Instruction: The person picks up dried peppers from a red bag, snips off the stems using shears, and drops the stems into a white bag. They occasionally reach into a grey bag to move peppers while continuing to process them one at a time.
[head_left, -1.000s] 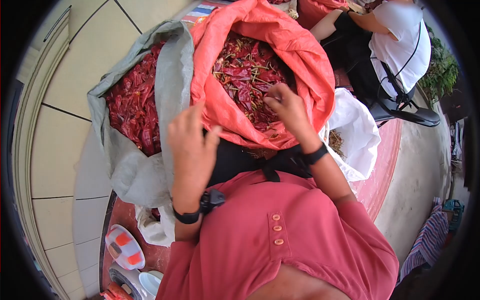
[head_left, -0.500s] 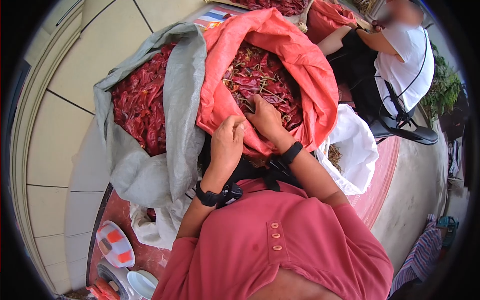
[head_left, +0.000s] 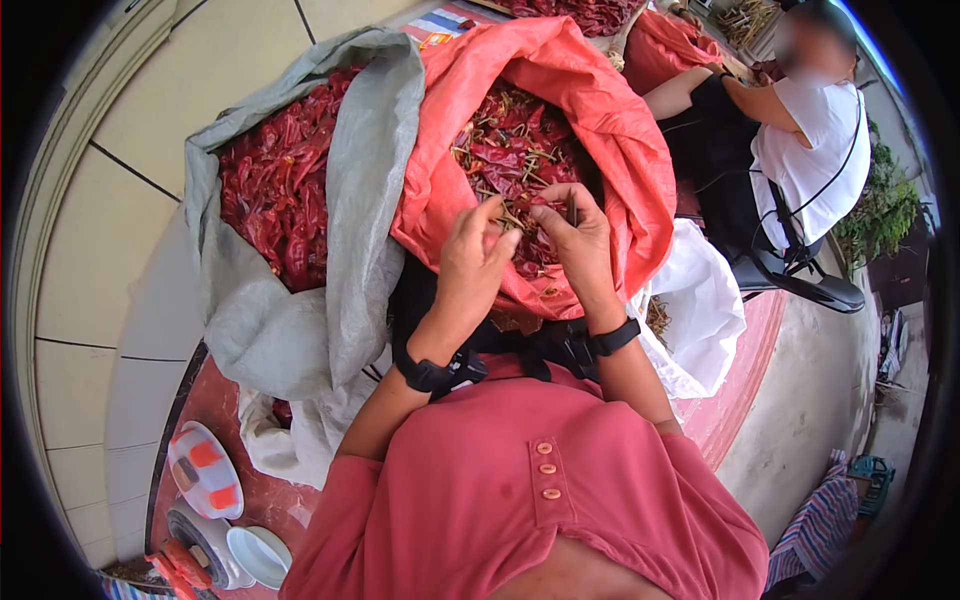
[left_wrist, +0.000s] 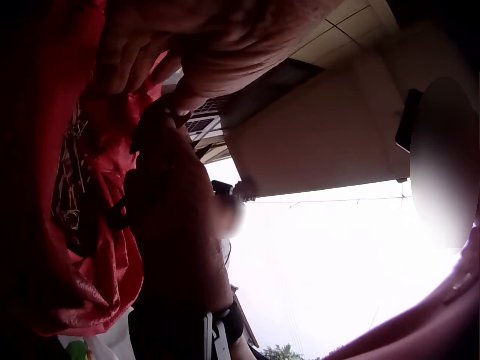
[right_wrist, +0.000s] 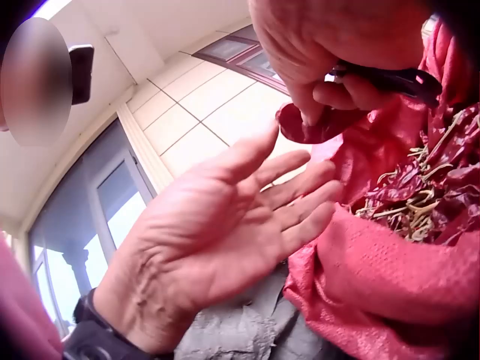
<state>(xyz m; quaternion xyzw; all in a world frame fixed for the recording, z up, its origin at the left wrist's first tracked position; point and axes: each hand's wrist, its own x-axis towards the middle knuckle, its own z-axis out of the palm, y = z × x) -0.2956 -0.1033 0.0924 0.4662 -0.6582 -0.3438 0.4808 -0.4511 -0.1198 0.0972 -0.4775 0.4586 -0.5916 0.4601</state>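
My right hand [head_left: 585, 240] is above the near side of the red sack [head_left: 440, 130], which holds dried red chillies with stems [head_left: 530, 165]. It pinches a dark red chilli [right_wrist: 319, 129]; a slim dark object [right_wrist: 397, 84], not clear in kind, lies within the same grip. To its left my left hand [head_left: 470, 262] is held palm up, fingers loosely extended; in the right wrist view this left hand [right_wrist: 232, 225] shows nothing on its palm, its thumb tip close to the chilli. Whether they touch, I cannot tell.
Left of the red sack stands a grey sack [head_left: 370, 170] full of red chillies. A white sack [head_left: 700, 320] with stems is at the right. A person in a white shirt [head_left: 815, 150] sits beyond it. A plastic tray [head_left: 205, 470] and a bowl [head_left: 260, 555] stand at lower left.
My right hand has risen from the chillies in the red sack and now holds one. My left hand has turned palm up beside it, after coming in from the left.
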